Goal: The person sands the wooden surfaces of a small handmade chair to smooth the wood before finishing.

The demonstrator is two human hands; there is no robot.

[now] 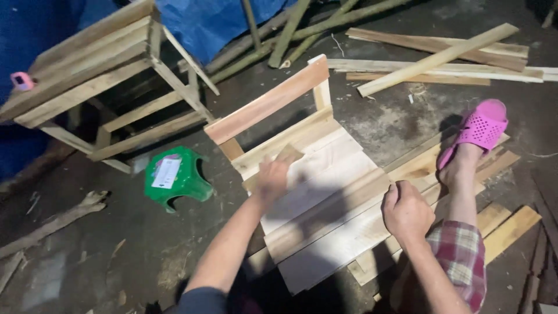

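Note:
A small wooden chair (273, 102) of pale planks stands on the floor in front of me, its backrest slat facing away. My left hand (272, 177) rests on the seat near the back, holding a small flat piece of wood (289, 153) against it. Fingers curled shut, my right hand (406, 210) sits at the right edge of the seat planks (325, 203); whether it grips anything I cannot see. My right foot in a pink slipper (479, 129) presses on loose boards beside the chair.
A larger slatted wooden table (87, 75) stands at the left with a small pink object (22, 80) on it. A green plastic stool (174, 174) sits on the concrete floor. Long planks (442, 58) and poles (302, 23) lie behind, with short boards (505, 227) at right.

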